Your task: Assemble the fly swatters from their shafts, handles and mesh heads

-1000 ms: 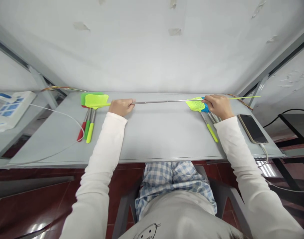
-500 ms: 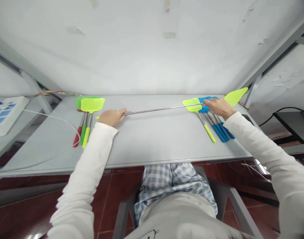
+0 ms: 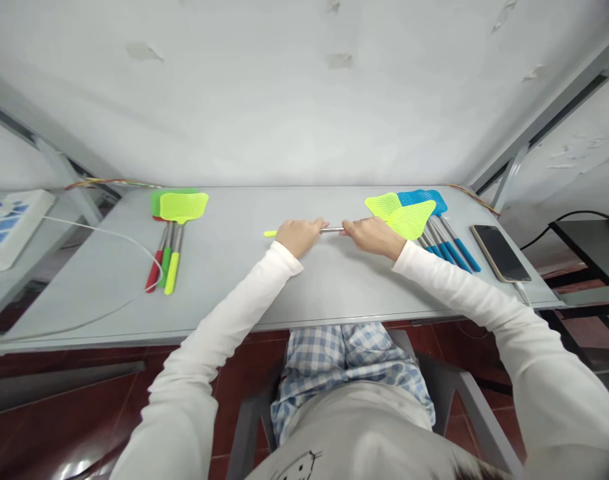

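Observation:
Both my hands grip one yellow telescopic fly swatter, held crosswise above the table. My left hand is closed round its handle side, with the yellow handle end sticking out to the left. Closed on the shaft near the head is my right hand; the yellow mesh head points out beyond it to the right. Only a short piece of metal rod shows between the hands. Behind that head lie another yellow swatter and several blue swatters.
At left on the grey table lie a yellow swatter, a green one and a red one. A white cable curves beside them. A phone with a plugged cable lies at right.
My hands have come together from far apart, and the long metal shaft has slid in to a short length. The swatter's head has moved left with my right hand.

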`<state>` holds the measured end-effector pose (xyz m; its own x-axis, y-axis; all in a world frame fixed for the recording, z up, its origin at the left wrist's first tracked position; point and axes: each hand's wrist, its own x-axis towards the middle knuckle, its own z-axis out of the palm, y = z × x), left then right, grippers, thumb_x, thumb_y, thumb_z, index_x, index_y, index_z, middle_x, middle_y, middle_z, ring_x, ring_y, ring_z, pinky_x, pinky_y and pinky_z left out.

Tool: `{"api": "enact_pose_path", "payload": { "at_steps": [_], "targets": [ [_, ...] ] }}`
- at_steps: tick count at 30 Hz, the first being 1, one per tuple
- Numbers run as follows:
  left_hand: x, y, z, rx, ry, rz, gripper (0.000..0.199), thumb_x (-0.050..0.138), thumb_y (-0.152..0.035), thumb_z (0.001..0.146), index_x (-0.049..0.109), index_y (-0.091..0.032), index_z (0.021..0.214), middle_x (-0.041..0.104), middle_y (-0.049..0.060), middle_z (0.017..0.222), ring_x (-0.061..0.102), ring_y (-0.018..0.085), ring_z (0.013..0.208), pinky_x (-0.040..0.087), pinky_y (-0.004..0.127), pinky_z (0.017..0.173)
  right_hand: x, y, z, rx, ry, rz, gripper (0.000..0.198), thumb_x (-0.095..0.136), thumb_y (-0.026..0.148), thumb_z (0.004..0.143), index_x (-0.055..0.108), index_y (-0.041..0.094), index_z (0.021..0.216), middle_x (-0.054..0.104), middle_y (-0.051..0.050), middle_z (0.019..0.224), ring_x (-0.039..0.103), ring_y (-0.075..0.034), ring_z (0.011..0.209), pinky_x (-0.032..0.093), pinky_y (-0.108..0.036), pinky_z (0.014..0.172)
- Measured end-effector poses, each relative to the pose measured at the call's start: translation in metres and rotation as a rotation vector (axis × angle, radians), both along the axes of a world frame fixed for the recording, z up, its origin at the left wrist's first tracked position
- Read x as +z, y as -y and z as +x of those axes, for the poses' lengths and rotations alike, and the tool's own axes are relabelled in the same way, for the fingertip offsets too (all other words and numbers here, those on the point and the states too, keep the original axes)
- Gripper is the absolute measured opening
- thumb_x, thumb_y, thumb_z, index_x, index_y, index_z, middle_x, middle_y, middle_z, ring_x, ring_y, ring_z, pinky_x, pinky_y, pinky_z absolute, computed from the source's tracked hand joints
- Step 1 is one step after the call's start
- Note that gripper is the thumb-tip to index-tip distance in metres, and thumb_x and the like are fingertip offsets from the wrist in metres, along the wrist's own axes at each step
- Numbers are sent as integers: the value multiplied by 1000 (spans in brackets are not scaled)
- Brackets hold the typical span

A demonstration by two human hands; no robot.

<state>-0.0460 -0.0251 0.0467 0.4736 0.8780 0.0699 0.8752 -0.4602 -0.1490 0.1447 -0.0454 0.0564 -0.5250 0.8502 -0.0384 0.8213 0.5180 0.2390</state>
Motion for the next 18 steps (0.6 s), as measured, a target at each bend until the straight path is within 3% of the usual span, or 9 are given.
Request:
{"api": "enact_pose_path", "payload": {
  "at_steps": [4,7,12,14,18],
  "targets": [
    [1,-1,-14,23,25,19,51,20,-44,99,64,-19,106,71,15,78,69,27,77,36,30,62,19,0,18,143,78,228,42,28,36,100,62,12,99,67,-14,91,58,-25,87,30,-34,70],
    [5,-3,-31,74,29,46,49,22,-43,99,64,-19,103,72,15,80,69,28,77,36,30,63,35,-2,36,158,162,343,42,33,38,98,66,12,92,65,-15,92,56,-25,88,31,-37,76],
    [8,-1,-38,58,-18,42,52,19,-45,99,64,-19,103,72,15,80,69,28,77,37,31,62,48,-6,41,124,299,100,53,27,43,96,71,14,84,68,-12,78,59,-21,69,30,-33,63],
    [6,4,-28,50,-28,19,53,17,-43,100,63,-18,106,72,16,79,69,28,78,38,31,63,47,-8,30,97,291,61,52,29,40,95,72,13,83,70,-14,77,62,-22,69,29,-32,60],
    [0,16,-4,3,-21,-70,51,17,-41,100,60,-17,114,72,16,81,70,28,81,40,30,63,41,-9,5,188,284,19,44,33,29,93,74,15,85,73,-14,80,65,-23,74,28,-30,58]
  ]
}}
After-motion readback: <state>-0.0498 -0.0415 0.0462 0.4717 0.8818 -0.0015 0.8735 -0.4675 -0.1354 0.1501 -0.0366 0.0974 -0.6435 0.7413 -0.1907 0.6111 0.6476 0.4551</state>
